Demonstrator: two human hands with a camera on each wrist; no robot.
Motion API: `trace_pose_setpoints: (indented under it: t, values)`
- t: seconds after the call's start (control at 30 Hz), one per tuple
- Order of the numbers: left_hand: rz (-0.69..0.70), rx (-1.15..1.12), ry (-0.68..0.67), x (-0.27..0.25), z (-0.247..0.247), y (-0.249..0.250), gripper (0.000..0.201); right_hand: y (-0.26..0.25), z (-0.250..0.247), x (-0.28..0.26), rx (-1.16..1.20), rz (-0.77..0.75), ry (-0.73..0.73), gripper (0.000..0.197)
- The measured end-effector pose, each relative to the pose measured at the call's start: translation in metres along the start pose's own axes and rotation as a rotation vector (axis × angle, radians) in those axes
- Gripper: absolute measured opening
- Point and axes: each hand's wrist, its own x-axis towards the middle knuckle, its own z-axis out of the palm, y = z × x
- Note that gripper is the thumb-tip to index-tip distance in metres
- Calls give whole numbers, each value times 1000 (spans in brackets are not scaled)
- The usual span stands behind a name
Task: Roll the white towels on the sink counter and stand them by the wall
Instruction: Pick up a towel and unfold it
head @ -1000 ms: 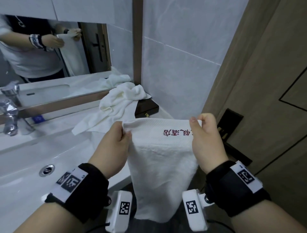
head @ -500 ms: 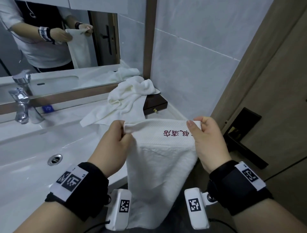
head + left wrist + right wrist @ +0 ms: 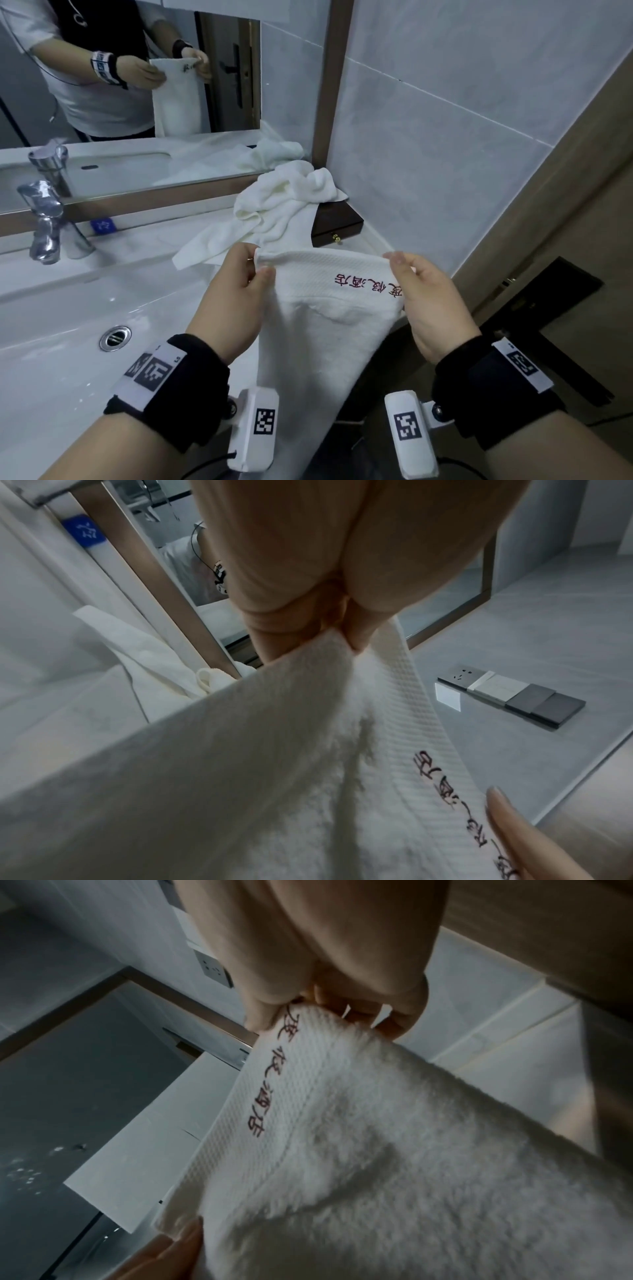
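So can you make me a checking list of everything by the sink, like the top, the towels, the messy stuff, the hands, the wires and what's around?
Surface: white sink counter with a basin, drain and chrome tap.
Job's things: held towel with red lettering hangs unrolled off the counter's front edge; crumpled towel lies on the counter, draped partly over the dark box. No rolled towel seen.
Clutter: dark box in the corner; small blue tag by the mirror.
Grippers: left hand and right hand each pinch a top corner of the held towel.
Cables: thin black leads run from the wrist cameras.
Surroundings: mirror, grey tiled wall, wooden door.
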Motion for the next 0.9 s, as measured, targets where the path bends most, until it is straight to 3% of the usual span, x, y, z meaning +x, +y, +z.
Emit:
trace_pose_setpoints:
  t: [0.1,0.23,0.43,0.63,0.9]
  values:
    - [15,9,27,13,-2,-8,5,10,10,7,3,128,-136,43]
    - [18,39,55,29,-8,-20,13,31,17,14,1,206,-219,31]
    - [23,80,5,48,-15,-28,21,50,23,39,-84,198,-125,27]
    - [25,119,30,60,-10,-37,17,52,34,51,-401,65,22,31]
    - [-7,117,118,62,5,-49,17,44,34,53,-471,-1,22,33]
